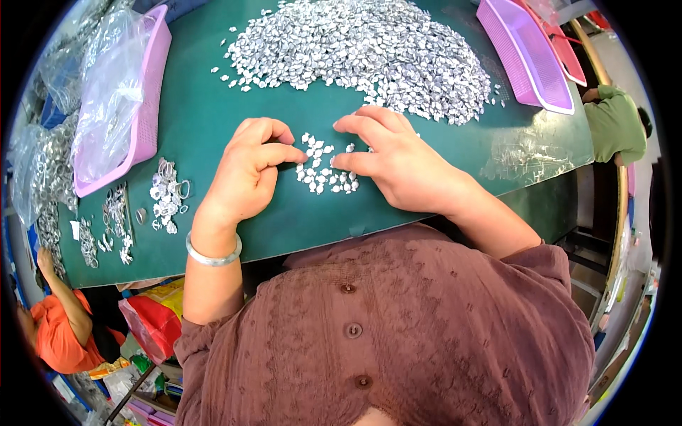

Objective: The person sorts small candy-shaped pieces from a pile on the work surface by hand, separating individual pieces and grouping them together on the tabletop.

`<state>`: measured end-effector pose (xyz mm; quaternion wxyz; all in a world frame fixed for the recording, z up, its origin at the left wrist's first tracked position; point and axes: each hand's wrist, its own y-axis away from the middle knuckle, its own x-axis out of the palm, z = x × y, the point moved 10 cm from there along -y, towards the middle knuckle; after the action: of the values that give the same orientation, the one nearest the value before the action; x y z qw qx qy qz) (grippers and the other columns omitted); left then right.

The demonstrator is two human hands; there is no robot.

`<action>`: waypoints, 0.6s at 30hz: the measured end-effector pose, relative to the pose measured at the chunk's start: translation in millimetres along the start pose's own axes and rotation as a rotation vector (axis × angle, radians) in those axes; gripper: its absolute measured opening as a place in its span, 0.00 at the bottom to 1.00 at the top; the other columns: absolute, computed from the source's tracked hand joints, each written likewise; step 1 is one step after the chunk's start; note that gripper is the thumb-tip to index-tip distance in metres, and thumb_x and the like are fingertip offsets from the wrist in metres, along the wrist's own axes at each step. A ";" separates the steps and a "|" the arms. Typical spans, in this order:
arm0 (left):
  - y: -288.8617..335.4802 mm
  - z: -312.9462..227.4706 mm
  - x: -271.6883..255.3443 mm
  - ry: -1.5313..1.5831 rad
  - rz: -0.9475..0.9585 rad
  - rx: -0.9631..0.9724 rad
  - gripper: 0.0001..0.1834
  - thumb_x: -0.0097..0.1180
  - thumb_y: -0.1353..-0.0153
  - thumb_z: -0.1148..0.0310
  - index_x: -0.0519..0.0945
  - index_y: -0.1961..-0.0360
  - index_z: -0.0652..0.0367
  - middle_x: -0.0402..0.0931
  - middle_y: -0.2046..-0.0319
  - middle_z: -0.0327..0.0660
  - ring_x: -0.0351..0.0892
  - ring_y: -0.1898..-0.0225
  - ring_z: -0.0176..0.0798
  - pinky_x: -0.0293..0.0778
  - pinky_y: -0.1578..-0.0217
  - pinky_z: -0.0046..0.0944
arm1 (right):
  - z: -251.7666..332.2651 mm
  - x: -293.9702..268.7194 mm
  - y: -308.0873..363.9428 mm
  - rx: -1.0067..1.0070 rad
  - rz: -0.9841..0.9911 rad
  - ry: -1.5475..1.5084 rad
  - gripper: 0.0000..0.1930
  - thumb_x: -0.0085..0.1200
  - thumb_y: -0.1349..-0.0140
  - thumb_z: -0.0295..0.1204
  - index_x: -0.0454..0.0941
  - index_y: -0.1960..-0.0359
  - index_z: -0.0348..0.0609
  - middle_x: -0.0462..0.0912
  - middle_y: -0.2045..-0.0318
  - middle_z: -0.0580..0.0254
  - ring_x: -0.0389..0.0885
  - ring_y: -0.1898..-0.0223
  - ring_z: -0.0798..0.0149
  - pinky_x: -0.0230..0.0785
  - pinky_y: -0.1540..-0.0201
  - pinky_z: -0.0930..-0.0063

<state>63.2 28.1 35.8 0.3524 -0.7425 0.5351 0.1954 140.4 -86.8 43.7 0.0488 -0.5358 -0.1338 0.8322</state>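
A small group of silvery metal pieces (320, 170) lies on the green tabletop between my two hands. My left hand (245, 167), a pale bangle (213, 254) on its wrist, rests at the group's left side. Its fingers are bent and apart, with one fingertip at the edge of the pieces. From the right, my right hand (401, 160) reaches over the group with thumb and fingers spread. The fingertips touch or hover just above a few pieces; nothing shows gripped in either hand. Beyond them spreads a large heap of similar silvery pieces (355, 50).
On the green table (298, 238), a pink basket (153, 92) with clear plastic bags stands left, a purple basket (522, 64) at the far right. Small metal piles (168, 199) lie near the left edge. People in orange (64, 334) and green (616, 124) are nearby.
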 end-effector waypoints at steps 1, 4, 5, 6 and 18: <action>0.1 0.7 0.3 0.000 -0.006 -0.007 0.21 0.46 0.56 0.88 0.86 0.66 0.59 0.76 0.62 0.43 0.74 0.58 0.47 0.70 0.54 0.40 | -0.9 0.9 -0.5 0.012 0.005 0.020 0.15 0.54 0.47 0.21 0.86 0.58 0.49 0.74 0.43 0.53 0.66 0.38 0.47 0.61 0.39 0.55; 1.5 2.1 1.6 -0.015 0.003 -0.027 0.22 0.45 0.55 0.88 0.85 0.63 0.59 0.77 0.62 0.43 0.74 0.58 0.47 0.70 0.54 0.40 | -1.5 -2.8 -2.5 0.007 -0.005 0.024 0.15 0.55 0.47 0.21 0.86 0.58 0.48 0.73 0.42 0.52 0.66 0.38 0.45 0.62 0.40 0.53; 1.2 2.1 2.4 -0.022 0.012 -0.032 0.22 0.45 0.54 0.88 0.85 0.62 0.60 0.77 0.62 0.43 0.74 0.57 0.47 0.70 0.54 0.40 | -2.5 -7.2 -2.3 0.016 -0.041 0.011 0.15 0.55 0.47 0.21 0.85 0.58 0.48 0.73 0.42 0.51 0.66 0.38 0.45 0.62 0.40 0.53; -0.2 1.8 2.8 -0.023 0.013 -0.029 0.22 0.45 0.54 0.88 0.85 0.62 0.60 0.77 0.62 0.43 0.74 0.57 0.47 0.70 0.54 0.40 | -8.3 -13.3 -1.8 0.041 -0.080 0.020 0.16 0.55 0.48 0.21 0.85 0.58 0.47 0.73 0.42 0.51 0.66 0.38 0.45 0.62 0.39 0.52; -3.7 -1.1 7.6 -0.263 0.001 -0.042 0.27 0.43 0.54 0.90 0.84 0.54 0.60 0.75 0.54 0.47 0.71 0.49 0.51 0.69 0.45 0.43 | -20.8 -14.2 9.1 0.080 -0.065 0.062 0.18 0.55 0.51 0.16 0.83 0.57 0.46 0.73 0.42 0.53 0.66 0.38 0.44 0.63 0.38 0.51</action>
<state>69.2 22.9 32.6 0.4037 -0.7175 0.4803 0.3025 165.7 -95.2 45.5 0.1013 -0.5545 -0.1161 0.8178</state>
